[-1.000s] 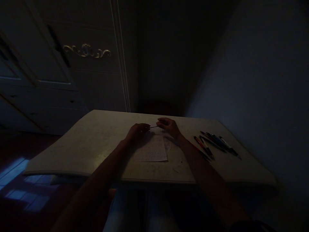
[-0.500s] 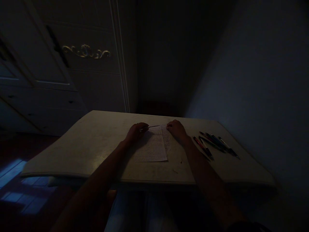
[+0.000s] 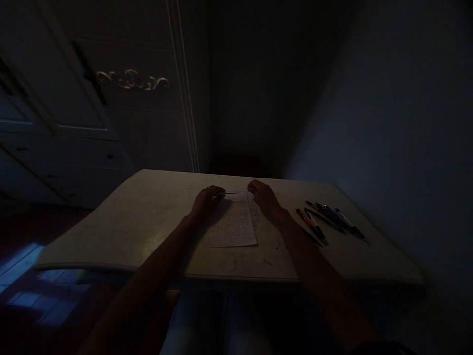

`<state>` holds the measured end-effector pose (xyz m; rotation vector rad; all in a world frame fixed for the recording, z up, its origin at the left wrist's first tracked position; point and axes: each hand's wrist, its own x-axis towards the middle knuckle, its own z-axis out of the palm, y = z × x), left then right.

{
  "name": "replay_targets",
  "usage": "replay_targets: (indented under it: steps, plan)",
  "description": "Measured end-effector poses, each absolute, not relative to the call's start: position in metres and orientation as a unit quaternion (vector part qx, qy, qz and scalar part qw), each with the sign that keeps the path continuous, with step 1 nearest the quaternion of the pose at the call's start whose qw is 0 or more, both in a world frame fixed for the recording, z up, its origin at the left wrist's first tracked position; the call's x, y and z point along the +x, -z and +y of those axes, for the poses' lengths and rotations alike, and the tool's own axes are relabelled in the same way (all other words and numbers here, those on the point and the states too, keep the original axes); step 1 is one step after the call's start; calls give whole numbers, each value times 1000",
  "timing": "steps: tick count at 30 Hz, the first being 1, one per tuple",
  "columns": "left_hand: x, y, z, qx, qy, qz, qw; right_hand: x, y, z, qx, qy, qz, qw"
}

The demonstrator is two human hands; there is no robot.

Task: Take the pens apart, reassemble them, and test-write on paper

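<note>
My left hand (image 3: 207, 201) is closed around a thin, dark, pen-like stick (image 3: 232, 193), which points right across the top of a handwritten sheet of paper (image 3: 234, 224). The sheet lies on the table, with the edge of another written sheet (image 3: 256, 217) showing from under its right side. At the upper right corner of the papers is my right hand (image 3: 265, 197), its fingers bent and pressed together. Whatever they pinch, if anything, is hidden in the dim light.
Several pens (image 3: 328, 219) lie in a loose group right of my right forearm. The pale table (image 3: 148, 217) has a wall (image 3: 391, 148) along its right side. A cabinet (image 3: 148, 133) with gold trim stands beyond its far left. Small dark bits (image 3: 268, 261) lie near the front edge.
My right hand has moved left and slightly away, closer to my left hand. My left hand shifts slightly left with the stick. Papers and pens stay put.
</note>
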<state>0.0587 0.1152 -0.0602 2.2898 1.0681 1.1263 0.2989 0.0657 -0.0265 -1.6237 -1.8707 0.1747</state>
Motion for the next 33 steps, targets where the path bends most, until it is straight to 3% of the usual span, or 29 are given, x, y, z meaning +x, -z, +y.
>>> replay_targets:
  steps: [5,33]
  plan:
    - [58,57,114,818,-390,382,181,292,27,62,-575,-113,-736,340]
    - [57,63,120,816,-397,371,199,299,43,72,-531,-131,-734,403]
